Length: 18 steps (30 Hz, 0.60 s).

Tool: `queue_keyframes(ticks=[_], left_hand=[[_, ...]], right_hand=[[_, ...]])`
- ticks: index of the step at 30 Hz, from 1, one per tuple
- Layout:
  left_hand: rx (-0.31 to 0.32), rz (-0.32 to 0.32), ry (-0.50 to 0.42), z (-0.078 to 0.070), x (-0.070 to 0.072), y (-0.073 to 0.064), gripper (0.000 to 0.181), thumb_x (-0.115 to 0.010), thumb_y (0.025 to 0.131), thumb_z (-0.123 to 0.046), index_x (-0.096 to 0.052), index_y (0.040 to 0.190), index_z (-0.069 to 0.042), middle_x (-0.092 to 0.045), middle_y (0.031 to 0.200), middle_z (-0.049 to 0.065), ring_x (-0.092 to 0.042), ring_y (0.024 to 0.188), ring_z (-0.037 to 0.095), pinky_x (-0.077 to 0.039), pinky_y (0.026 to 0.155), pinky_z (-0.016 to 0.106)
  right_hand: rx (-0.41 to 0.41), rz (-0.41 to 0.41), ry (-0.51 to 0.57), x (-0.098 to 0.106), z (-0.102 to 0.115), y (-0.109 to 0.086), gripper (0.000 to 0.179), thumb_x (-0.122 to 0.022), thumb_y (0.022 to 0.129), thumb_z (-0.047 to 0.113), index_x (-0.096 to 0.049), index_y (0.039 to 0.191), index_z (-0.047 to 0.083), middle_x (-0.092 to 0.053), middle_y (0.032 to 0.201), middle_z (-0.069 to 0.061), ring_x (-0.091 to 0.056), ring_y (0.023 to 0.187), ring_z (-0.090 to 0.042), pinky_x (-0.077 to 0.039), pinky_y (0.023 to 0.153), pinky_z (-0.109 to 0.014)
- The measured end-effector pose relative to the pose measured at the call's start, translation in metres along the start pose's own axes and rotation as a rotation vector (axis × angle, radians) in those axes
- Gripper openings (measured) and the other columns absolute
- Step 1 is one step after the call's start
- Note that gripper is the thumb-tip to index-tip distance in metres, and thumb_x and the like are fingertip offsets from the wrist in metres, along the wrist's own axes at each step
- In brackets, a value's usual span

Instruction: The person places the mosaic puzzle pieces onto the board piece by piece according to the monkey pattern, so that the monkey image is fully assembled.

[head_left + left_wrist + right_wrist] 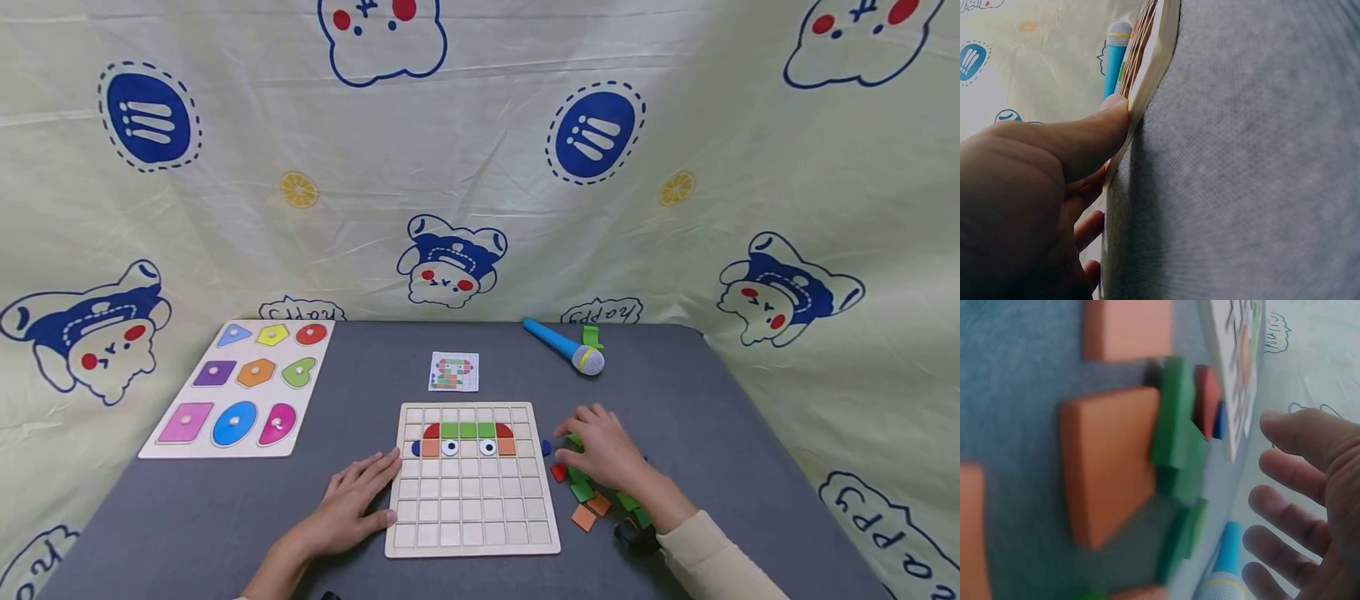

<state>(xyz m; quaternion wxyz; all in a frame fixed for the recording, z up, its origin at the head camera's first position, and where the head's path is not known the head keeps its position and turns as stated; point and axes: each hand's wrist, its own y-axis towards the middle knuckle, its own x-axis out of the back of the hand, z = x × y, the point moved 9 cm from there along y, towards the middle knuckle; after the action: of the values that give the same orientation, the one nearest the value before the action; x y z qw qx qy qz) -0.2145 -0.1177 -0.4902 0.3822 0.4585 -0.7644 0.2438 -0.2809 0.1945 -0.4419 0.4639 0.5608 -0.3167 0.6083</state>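
A wooden grid board (472,504) lies on the grey table. Near its top sit green, red and orange tiles, two eye tiles and a blue piece on the left. My left hand (351,505) rests beside the board, thumb and fingertips touching its left edge; in the left wrist view the thumb (1094,134) lies along that edge. Over the loose pieces right of the board hovers my right hand (603,448), fingers spread and slightly bent, holding nothing visible. Under and around it are green tiles (581,492), orange tiles (583,517), a red piece (558,472) and a blue piece (546,448).
Behind the board lies a small pattern card (453,372). A blue toy microphone (555,340) lies at the back, beside green pieces (592,337). On the left is a white shape puzzle board (247,392) with several coloured knobbed shapes. A printed curtain (487,183) hangs behind the table.
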Motion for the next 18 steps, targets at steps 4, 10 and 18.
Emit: queue_keyframes(ticks=[4,10,18], left_hand=[[-0.004,0.007,-0.011,-0.001,0.000,0.000,0.069,-0.062,0.088,-0.037,-0.035,0.146,-0.012,-0.030,0.155,0.004,-0.025,0.141,0.035,-0.016,0.104,0.063],[0.002,0.004,-0.012,0.000,0.001,0.000,0.069,-0.062,0.088,-0.036,-0.035,0.146,-0.012,-0.030,0.155,0.005,-0.025,0.141,0.036,-0.016,0.104,0.064],[-0.009,-0.010,0.001,-0.001,0.000,0.000,0.068,-0.062,0.088,-0.035,-0.036,0.146,-0.012,-0.031,0.155,0.005,-0.027,0.140,0.036,-0.018,0.104,0.063]], right_hand=[[-0.025,0.017,-0.021,-0.010,-0.001,0.005,0.025,-0.076,0.076,0.036,-0.071,0.093,0.020,-0.059,0.097,0.001,-0.046,0.092,-0.019,-0.038,0.081,-0.041],[-0.065,0.034,-0.036,-0.020,-0.002,0.011,0.027,-0.078,0.075,0.039,-0.071,0.092,0.019,-0.059,0.098,0.001,-0.046,0.093,-0.020,-0.039,0.082,-0.044],[-0.082,0.058,-0.064,-0.027,0.001,0.015,0.027,-0.078,0.074,0.038,-0.071,0.092,0.020,-0.061,0.097,0.000,-0.048,0.097,-0.022,-0.039,0.084,-0.044]])
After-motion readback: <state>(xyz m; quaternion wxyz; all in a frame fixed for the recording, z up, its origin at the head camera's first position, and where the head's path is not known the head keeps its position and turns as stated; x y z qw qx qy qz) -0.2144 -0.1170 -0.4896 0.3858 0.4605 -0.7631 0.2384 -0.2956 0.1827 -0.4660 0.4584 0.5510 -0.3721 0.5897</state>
